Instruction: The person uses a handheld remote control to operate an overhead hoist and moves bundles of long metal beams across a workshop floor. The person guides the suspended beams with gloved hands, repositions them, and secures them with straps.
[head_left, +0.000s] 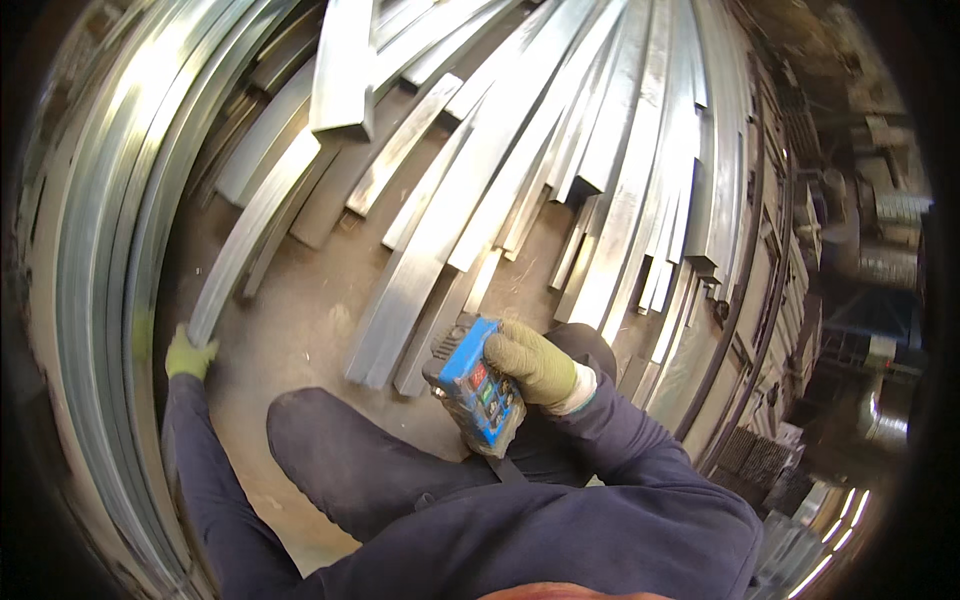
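Note:
My left hand (191, 356), in a yellow-green glove, is closed round the near end of a narrow silvery metal bar (245, 235). That bar slants away from me between a stack at the left and the loose lengths in the middle. In front of my body my right hand (535, 364), gloved too, grips a blue remote control (476, 385). Red, green and dark buttons show on its face, and clear plastic seems to cover its lower part. The fingers behind the remote control are mostly hidden.
Long shiny metal tubes (420, 300) of uneven length fan out over the brown floor (300, 330) ahead of my knees. Tall stacked metal profiles (120, 260) curve along my left. A dark rail structure (760, 300) runs along the right. One thick tube end (342, 100) rises above the others.

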